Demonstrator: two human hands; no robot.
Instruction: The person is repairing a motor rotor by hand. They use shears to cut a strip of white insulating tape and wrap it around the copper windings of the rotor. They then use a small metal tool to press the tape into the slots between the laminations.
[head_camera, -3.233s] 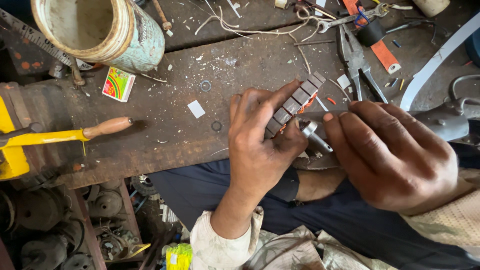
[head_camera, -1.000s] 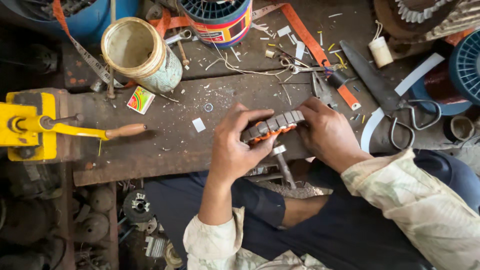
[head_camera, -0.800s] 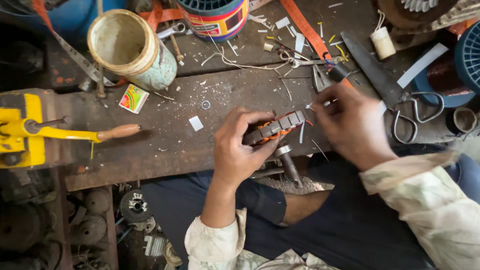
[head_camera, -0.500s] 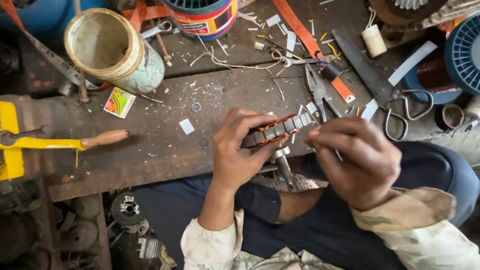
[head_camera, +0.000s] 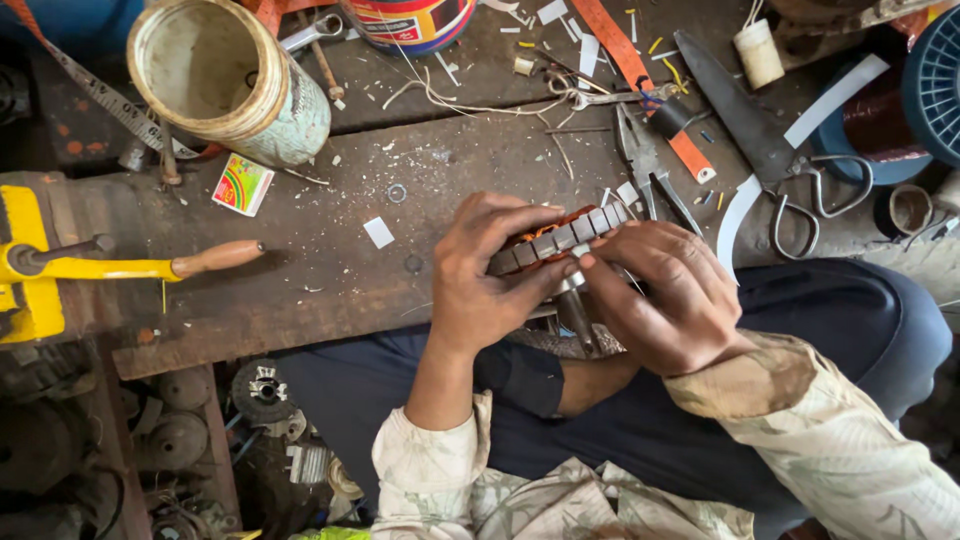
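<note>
Since our left hand (head_camera: 490, 275) is clenched round the rotor (head_camera: 560, 238) from the left, above our lap at the bench (head_camera: 330, 270) edge, its long axis runs up to the right. Our right hand (head_camera: 665, 300) lies just below it, fingers (head_camera: 610, 275) curled against the shaft (head_camera: 575, 312); both hands touch it.

Even, soft daylight, fairly bright; no hard shadows, no glare. Bench (head_camera: 330, 260) top sharp, good detail. Near-left corner under the bench falls dim and murky. Slight wide-angle bending at frame edges. Near sleeve slightly soft, no motion blur.
</note>
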